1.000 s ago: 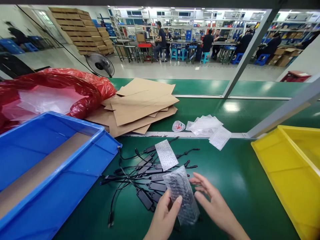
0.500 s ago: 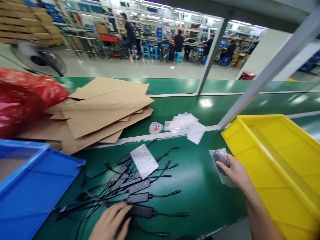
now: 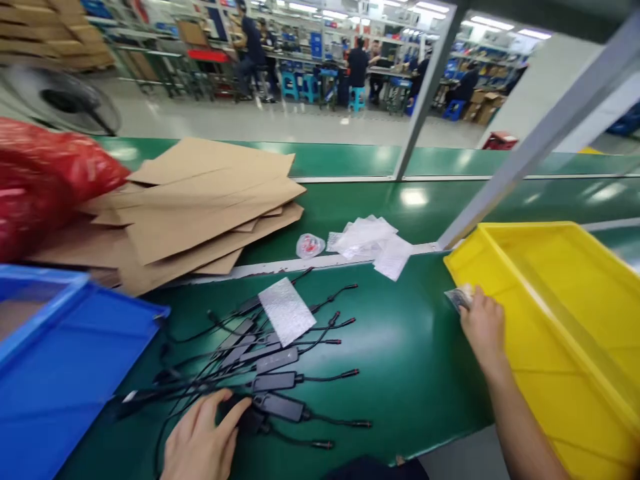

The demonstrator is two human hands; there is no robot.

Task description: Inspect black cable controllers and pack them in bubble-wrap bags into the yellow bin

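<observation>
My left hand (image 3: 203, 433) is closed around a black cable with an inline box (image 3: 253, 421), nearest the front of the pile. Several more such black cables (image 3: 277, 381) lie beside and behind it, their thin plug ends pointing right. A flat bubble-wrap bag (image 3: 287, 312) rests across the rear cables. At the right, my right hand (image 3: 483, 327) grips a small bubble-wrap packet (image 3: 459, 298) at the left edge of the yellow bin (image 3: 540, 333). Most of the packet is hidden behind my fingers.
A blue bin (image 3: 100, 360) stands at left. Behind are cardboard sheets (image 3: 210, 200), a red plastic bag (image 3: 55, 173), a tape roll (image 3: 310, 246) and several bubble-wrap bags (image 3: 373, 240). A metal post (image 3: 525, 140) slants beside the yellow bin. People sit at distant benches.
My right hand has turned and moved slightly right with the packet, towards the yellow bin's edge. My left hand has shifted from one cable box to the one in front and closed on it.
</observation>
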